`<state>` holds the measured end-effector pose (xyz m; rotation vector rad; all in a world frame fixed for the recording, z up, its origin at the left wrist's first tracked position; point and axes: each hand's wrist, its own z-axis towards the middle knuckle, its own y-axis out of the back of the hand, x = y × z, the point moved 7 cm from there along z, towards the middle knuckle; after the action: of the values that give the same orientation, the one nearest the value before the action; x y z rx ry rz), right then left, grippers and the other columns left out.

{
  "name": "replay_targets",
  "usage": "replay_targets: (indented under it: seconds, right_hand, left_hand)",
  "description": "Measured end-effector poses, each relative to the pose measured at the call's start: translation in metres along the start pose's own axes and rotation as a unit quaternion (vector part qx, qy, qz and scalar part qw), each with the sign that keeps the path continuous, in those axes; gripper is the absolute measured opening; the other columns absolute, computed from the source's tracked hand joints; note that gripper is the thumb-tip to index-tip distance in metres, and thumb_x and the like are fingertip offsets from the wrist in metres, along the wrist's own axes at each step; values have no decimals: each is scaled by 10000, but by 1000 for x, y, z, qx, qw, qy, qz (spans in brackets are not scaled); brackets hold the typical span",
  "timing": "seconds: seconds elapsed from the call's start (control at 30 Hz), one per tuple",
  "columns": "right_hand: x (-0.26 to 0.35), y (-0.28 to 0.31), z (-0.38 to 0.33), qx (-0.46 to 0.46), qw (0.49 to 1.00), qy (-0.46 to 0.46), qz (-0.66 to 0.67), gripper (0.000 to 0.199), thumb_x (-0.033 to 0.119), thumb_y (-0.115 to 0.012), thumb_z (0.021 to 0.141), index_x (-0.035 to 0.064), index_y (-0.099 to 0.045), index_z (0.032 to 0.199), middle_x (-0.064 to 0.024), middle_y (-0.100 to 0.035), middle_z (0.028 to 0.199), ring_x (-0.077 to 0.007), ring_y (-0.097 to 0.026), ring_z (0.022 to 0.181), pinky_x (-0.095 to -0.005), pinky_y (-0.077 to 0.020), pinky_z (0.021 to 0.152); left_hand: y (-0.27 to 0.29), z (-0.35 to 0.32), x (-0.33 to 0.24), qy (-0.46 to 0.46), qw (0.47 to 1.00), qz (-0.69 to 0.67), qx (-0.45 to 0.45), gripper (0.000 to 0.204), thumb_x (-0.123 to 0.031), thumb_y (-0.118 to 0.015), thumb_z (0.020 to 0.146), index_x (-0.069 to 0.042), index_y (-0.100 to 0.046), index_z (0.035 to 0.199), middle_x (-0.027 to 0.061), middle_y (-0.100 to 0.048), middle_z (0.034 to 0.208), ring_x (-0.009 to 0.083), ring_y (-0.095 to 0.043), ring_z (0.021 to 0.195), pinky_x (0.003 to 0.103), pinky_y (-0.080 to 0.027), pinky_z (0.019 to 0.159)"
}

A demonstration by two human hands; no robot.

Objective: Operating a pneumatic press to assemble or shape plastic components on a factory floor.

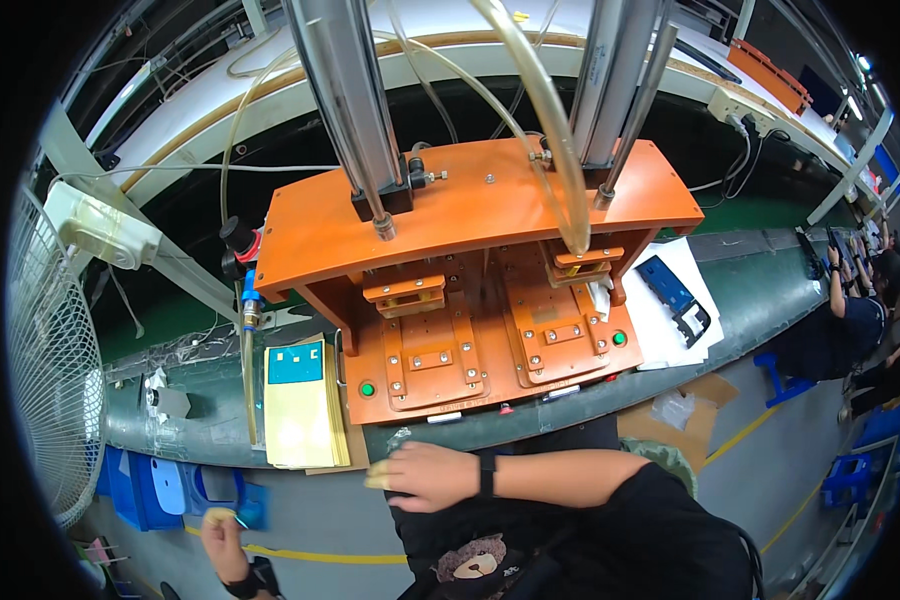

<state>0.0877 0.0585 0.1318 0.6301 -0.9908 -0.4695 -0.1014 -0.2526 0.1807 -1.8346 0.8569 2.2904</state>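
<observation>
My left hand (225, 545) is low at the left, beyond the bench edge, its fingers closed in a pinch. A thin blue piece (254, 507) is at its fingertips, blurred against the blue stool behind. My right hand (428, 478) reaches leftward in front of my body, fingers stretched out and apart, with nothing visible in it. Yellowish covers are on some fingertips of both hands. Ahead of the right hand stands an orange two-station press (490, 225). To its left lies a stack of yellow sheets (295, 410) with a blue-green panel (296, 364) on top.
Two metal cylinders with clear hoses rise from the press. A dark blue frame-like part (673, 298) lies on white paper at the right. A wire fan (55, 370) stands at far left. Blue stools (155, 490) are below the bench. Other people (860, 310) sit at far right.
</observation>
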Motion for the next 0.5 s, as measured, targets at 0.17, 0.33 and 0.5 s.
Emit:
replay_targets:
  seconds: [0.17,0.33,0.5]
  right_hand:
    - [-4,18,-78,56,997,-52,18,305,294,-619,879,95,-623,1110,-74,-623,922,-275,-603,899,-398,-457,793]
    - [-12,30,-135,49,991,-126,4,306,300,-616,883,63,-655,1072,-111,-660,911,-301,-625,874,-411,-488,794]
    - [-6,31,-175,11,987,-163,2,323,318,-616,886,66,-653,1085,-105,-660,914,-291,-626,884,-401,-486,795]
  left_hand:
    - [-153,-2,-89,-71,967,7,245,91,-85,-627,885,-3,-627,845,46,-592,725,100,-532,648,246,-413,580]
    - [-271,64,-149,-158,947,106,260,104,-102,-648,885,1,-645,896,108,-653,728,202,-652,711,299,-494,647]
    - [-336,120,-184,-259,861,299,320,150,-150,-656,861,-36,-673,957,205,-640,1034,348,-588,1044,397,-481,893]
